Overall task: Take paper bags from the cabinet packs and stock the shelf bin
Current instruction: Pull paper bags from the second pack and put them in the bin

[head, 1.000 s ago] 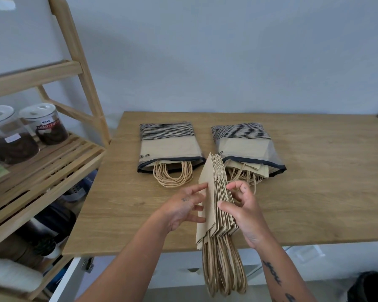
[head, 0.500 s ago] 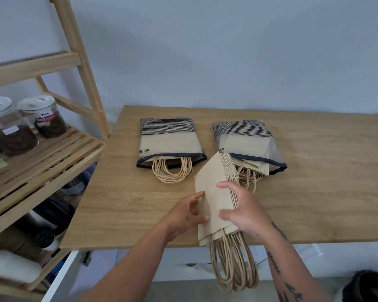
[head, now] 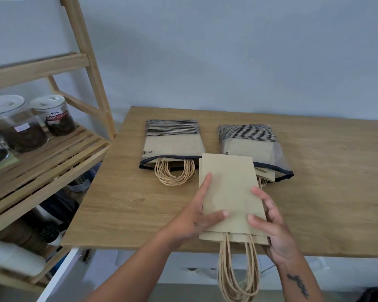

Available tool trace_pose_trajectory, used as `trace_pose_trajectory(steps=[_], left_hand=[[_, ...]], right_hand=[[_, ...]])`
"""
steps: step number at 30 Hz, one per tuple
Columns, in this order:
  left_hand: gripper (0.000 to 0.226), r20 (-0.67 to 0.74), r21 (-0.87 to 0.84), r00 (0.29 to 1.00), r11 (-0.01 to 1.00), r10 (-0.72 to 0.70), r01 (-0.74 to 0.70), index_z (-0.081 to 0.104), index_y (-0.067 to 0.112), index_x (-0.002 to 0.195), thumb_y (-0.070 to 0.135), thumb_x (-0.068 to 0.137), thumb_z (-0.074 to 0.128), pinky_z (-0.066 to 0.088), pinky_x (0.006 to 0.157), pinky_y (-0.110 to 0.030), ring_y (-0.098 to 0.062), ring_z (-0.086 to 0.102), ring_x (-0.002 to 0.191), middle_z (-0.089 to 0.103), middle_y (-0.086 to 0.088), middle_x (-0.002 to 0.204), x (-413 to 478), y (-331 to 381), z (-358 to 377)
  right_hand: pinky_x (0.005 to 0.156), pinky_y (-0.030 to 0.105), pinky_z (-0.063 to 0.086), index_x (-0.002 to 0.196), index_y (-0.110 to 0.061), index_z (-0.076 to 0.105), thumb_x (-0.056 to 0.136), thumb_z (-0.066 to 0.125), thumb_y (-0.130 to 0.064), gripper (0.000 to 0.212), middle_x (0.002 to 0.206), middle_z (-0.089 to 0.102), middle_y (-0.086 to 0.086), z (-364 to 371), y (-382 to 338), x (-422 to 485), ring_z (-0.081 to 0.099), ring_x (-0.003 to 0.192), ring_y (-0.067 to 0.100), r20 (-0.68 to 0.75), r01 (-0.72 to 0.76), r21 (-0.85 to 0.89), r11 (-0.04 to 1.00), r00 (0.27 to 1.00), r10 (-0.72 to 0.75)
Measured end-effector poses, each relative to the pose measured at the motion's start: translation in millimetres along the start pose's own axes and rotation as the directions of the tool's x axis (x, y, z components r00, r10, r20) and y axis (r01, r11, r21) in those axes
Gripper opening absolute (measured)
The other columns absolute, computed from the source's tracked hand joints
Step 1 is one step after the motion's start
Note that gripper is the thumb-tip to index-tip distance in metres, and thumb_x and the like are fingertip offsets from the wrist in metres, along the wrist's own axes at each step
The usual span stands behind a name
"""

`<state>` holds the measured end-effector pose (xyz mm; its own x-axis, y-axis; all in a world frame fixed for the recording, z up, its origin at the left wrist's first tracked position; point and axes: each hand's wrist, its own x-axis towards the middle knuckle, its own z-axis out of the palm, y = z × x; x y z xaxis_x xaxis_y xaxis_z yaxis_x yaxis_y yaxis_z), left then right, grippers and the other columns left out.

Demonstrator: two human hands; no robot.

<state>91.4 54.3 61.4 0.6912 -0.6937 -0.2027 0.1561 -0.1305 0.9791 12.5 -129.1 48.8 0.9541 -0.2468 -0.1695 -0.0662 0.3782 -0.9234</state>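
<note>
A stack of flat brown paper bags (head: 229, 188) lies face up at the wooden table's front edge, and its twine handles (head: 238, 271) hang over that edge. My left hand (head: 200, 216) grips the stack's left side, thumb on top. My right hand (head: 273, 227) grips the right side, thumb on top and fingers underneath. Behind the stack lie two plastic packs of bags: the left pack (head: 172, 144) with handles sticking out, and the right pack (head: 251, 147) partly covered by the stack.
The wooden table (head: 325, 182) stands against a grey wall. At the left is a slatted wooden shelf unit (head: 50, 158) holding two glass jars (head: 55, 115) with white lids. Dark items sit on its lower levels. A white cabinet (head: 59, 277) is below the table.
The stack has turned from standing on edge to lying flat on the table. Both hands shifted from fanning the bags to holding the stack's sides.
</note>
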Motion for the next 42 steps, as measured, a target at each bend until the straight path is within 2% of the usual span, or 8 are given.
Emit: trace_pose_trajectory(steps=[4,7,10,14,20,27,35,42], left_hand=[[0.11,-0.028,-0.04,0.998,0.997,0.063,-0.064,0.004,0.043,0.144,0.003,0.072,0.077,0.04,0.095,-0.006,0.018,0.045,0.115,0.033,0.031,0.133,-2,23,-8],[0.105,-0.133,-0.022,0.986,0.994,0.101,-0.105,0.022,0.042,0.143,-0.003,0.067,0.079,0.036,0.11,-0.023,-0.001,0.042,0.128,0.032,0.019,0.143,-5,41,-19],[0.097,-0.273,-0.01,0.952,0.989,0.137,-0.146,0.032,0.043,0.135,-0.005,0.065,0.079,0.041,0.107,-0.027,-0.003,0.045,0.122,0.037,0.021,0.134,-9,59,-36],[0.098,-0.449,0.01,0.878,0.983,0.168,-0.183,0.032,0.042,0.136,-0.008,0.065,0.078,0.046,0.1,-0.025,-0.003,0.047,0.117,0.038,0.016,0.133,-21,79,-66],[0.097,-0.646,0.05,0.725,0.961,0.24,-0.273,0.031,0.039,0.137,-0.011,0.066,0.075,0.052,0.091,-0.024,-0.007,0.052,0.109,0.045,0.01,0.126,-44,118,-109],[0.099,-0.708,0.297,0.575,0.912,0.41,-0.284,0.017,0.032,0.14,-0.007,0.07,0.075,0.055,0.083,-0.024,-0.009,0.053,0.104,0.043,0.001,0.123,-81,196,-193],[0.1,-0.716,0.47,0.458,0.849,0.527,-0.243,0.014,0.03,0.142,0.0,0.071,0.077,0.056,0.059,-0.016,-0.013,0.053,0.095,0.043,0.0,0.111,-114,303,-303],[0.101,-0.742,0.451,0.432,0.858,0.513,-0.244,0.012,0.028,0.144,-0.003,0.071,0.075,0.056,0.076,-0.035,-0.024,0.052,0.107,0.042,-0.002,0.111,-120,379,-416]], right_hand=[[0.092,0.053,0.049,0.112,-0.028,0.061,0.035,0.093,-0.026,0.083,0.125,0.062,0.013,10,-15,14,0.058,0.114,0.035,0.09,0.062,0.06,0.996,0.994,-0.067],[0.083,0.033,0.056,0.112,-0.029,0.061,0.037,0.091,-0.024,0.081,0.12,0.065,0.005,28,-30,31,0.061,0.11,0.026,0.149,0.123,-0.006,0.992,0.982,-0.12],[0.079,0.019,0.053,0.117,-0.035,0.055,0.052,0.079,-0.011,0.074,0.12,0.063,-0.01,52,-45,53,0.058,0.115,0.013,0.267,0.164,-0.127,0.978,0.956,-0.125],[0.08,0.013,0.049,0.13,-0.04,0.04,0.042,0.086,-0.017,0.101,0.132,0.048,-0.014,91,-66,86,0.055,0.111,-0.004,0.539,0.213,-0.278,0.937,0.842,-0.032],[0.06,0.02,0.054,0.125,-0.037,0.043,0.042,0.08,0.004,0.1,0.125,0.052,-0.002,170,-99,137,0.066,0.089,-0.003,0.711,0.255,-0.202,0.946,0.702,-0.038],[0.057,0.027,0.055,0.124,-0.038,0.047,0.014,0.091,-0.024,0.12,0.119,0.056,0.014,295,-145,172,0.064,0.092,0.023,0.781,0.377,-0.124,0.918,0.608,-0.144],[0.062,0.034,0.058,0.132,-0.038,0.04,0.036,0.088,-0.009,0.111,0.12,0.056,0.016,442,-223,208,0.065,0.094,0.03,0.84,0.48,-0.101,0.871,0.51,-0.184],[0.053,0.029,0.056,0.136,-0.033,0.037,0.06,0.077,0.005,0.094,0.108,0.058,0.011,565,-272,262,0.066,0.081,0.026,0.863,0.509,-0.1,0.855,0.472,-0.181]])
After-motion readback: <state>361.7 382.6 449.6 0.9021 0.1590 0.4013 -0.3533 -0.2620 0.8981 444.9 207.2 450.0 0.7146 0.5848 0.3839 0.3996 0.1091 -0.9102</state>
